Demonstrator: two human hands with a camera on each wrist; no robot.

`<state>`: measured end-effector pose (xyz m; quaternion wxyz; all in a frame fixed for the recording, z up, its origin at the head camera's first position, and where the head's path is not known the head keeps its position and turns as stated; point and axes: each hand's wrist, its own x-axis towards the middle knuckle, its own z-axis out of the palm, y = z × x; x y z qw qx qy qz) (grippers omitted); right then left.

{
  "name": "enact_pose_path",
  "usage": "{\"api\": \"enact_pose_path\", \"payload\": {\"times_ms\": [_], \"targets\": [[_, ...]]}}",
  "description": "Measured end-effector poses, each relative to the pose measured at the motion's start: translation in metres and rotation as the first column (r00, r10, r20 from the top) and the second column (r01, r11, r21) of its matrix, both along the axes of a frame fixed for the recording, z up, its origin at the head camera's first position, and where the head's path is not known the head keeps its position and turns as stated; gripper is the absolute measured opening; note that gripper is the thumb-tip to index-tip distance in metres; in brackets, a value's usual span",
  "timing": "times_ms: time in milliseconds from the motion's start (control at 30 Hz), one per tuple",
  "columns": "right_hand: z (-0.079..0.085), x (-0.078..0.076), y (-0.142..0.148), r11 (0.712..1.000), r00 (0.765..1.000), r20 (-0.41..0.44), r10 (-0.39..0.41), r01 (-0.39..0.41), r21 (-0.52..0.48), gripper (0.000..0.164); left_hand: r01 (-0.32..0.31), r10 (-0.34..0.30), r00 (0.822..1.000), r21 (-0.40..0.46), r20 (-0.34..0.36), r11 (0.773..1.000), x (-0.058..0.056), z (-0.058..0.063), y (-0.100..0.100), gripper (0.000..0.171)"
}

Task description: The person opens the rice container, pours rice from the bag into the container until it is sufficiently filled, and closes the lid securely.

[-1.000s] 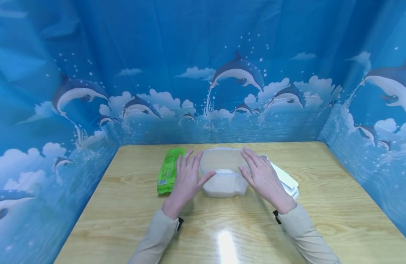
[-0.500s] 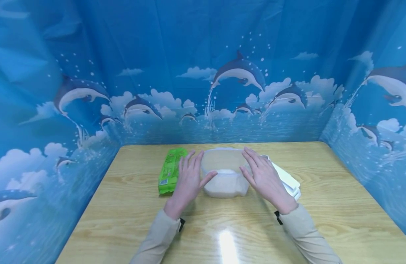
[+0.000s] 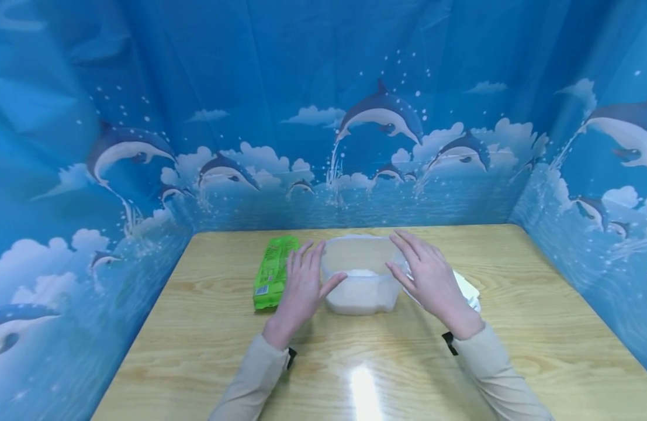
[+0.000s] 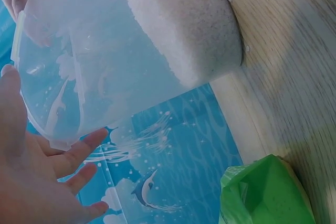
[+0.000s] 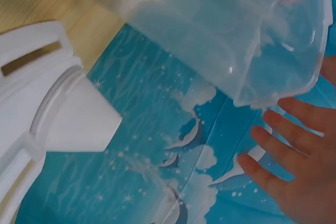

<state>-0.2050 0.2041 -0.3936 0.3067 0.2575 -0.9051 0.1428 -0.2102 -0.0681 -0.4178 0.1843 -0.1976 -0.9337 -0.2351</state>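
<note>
A translucent plastic container (image 3: 361, 295) stands upright on the table between my hands. White grains that look like rice (image 4: 194, 30) fill its lower part, seen through the wall in the left wrist view. My left hand (image 3: 302, 286) is at the container's left side, fingers spread and nearly straight around its upper rim. On the other side my right hand (image 3: 432, 285) has extended, spread fingers beside the rim; whether they touch it I cannot tell. Behind the right hand, partly hidden, lies a white plastic item (image 3: 466, 289) with slotted handles and a tapered spout (image 5: 84, 116).
A green plastic packet (image 3: 270, 273) lies left of the container, close to the left hand. The wooden table (image 3: 197, 339) ends at a blue dolphin-print curtain (image 3: 281, 117) behind and at both sides.
My right hand has shifted slightly right, away from the container's rim, covering more of the white item. The left hand and the container stay nearly where they were.
</note>
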Motion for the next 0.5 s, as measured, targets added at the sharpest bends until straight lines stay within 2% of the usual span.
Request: {"api": "enact_pose_path", "payload": {"times_ms": [100,233,367,500], "targets": [[0.001,-0.005,0.009,0.999,0.996,-0.084,-0.017,0.013,-0.041,0.051,0.001,-0.001,1.000,-0.001,-0.002,1.000,-0.001,0.000,0.000,0.083],[0.000,-0.010,0.026,0.992,0.987,-0.128,-0.092,0.080,-0.098,0.035,0.000,0.000,1.000,-0.005,0.005,1.000,-0.002,0.001,-0.001,0.084],[-0.007,-0.012,0.044,0.982,0.980,-0.110,-0.165,0.154,-0.108,0.025,0.001,-0.001,1.000,-0.004,0.003,1.000,-0.001,0.001,0.000,0.084],[-0.021,-0.008,0.060,0.981,0.981,-0.032,-0.191,0.189,-0.051,0.023,0.006,-0.006,1.000,0.002,-0.005,1.000,-0.001,0.001,0.000,0.084]]}}
